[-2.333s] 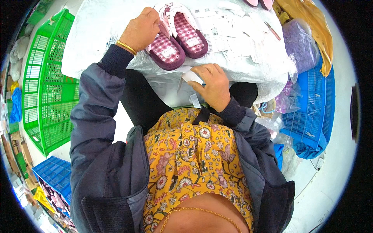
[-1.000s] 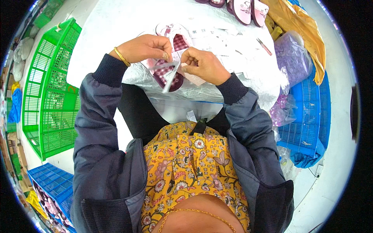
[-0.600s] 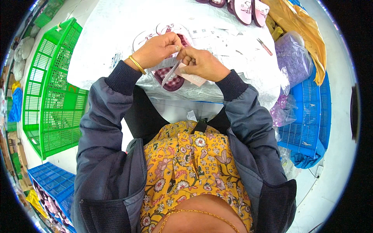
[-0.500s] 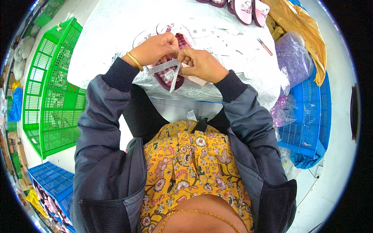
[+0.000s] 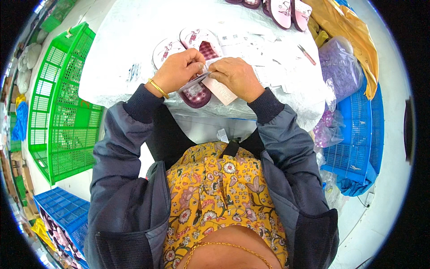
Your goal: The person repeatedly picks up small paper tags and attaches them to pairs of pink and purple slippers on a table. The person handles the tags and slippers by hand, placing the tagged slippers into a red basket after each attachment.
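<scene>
A pair of pale pink slippers (image 5: pixel 197 38) with dark red plaid insoles rests on the white-covered table in front of me. Over the heel of the nearer insole (image 5: pixel 196 96), my left hand (image 5: pixel 181 69) is closed in a pinch on a thin grey-white paper strip (image 5: pixel 197 80). Beside it, the closed fingers of my right hand (image 5: pixel 238 77) pinch the strip's other side, close to my left fingertips. A pale pink card tag (image 5: pixel 222 92) sticks out below my right fingers. How the tag and strip are joined is hidden by my fingers.
Loose paper labels (image 5: pixel 268 56) and a small pair of snips (image 5: pixel 307 54) lie on the table's right. More slippers (image 5: pixel 286 12) stand at the far edge. Green crates (image 5: pixel 67 103) are to my left, blue crates (image 5: pixel 354 134) and a purple bagged bundle (image 5: pixel 340 67) to my right.
The paper strip, spread in a V before, is now drawn together between my hands. Both hands are slightly lower, and the right has turned palm down. More of the pink tag shows.
</scene>
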A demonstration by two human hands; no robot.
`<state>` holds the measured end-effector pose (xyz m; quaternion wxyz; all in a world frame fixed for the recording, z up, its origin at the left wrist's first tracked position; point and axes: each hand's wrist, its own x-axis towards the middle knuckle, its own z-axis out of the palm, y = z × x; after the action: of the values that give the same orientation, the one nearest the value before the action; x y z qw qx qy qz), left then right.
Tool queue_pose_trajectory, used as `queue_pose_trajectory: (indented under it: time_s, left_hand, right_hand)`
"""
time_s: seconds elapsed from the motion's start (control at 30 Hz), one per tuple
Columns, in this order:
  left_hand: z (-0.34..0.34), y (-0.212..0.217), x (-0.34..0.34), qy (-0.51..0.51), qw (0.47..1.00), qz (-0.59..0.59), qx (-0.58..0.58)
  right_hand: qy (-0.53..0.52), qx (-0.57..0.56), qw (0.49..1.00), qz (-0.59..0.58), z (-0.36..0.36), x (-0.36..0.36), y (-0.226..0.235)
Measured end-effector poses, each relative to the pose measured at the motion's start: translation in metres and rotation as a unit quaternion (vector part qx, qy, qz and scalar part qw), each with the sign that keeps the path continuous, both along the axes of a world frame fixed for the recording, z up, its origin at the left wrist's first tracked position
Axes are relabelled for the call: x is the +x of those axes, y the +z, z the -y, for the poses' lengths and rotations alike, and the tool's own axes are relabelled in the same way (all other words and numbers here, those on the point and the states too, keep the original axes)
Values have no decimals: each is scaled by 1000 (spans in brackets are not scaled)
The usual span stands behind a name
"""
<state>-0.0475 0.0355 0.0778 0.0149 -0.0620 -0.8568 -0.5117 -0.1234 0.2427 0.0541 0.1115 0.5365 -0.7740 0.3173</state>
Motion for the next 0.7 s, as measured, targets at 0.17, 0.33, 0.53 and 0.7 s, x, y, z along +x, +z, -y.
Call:
queue_pose_trajectory:
  time_s: [0.17, 0.33, 0.53, 0.7]
  left_hand:
    - [-3, 0, -8, 0, 998, 19, 61]
    - [-2, 0, -12, -1, 997, 40, 65]
    - [3, -5, -10, -67, 986, 134, 75]
    - [-2, -7, -8, 10, 1000, 26, 11]
  right_hand:
    - [-12, 69, 997, -30, 2, -1, 7]
    - [15, 95, 994, -43, 6, -5, 17]
    - [38, -20, 998, 38, 4, -25, 6]
    - [38, 4, 993, 116, 2, -21, 8]
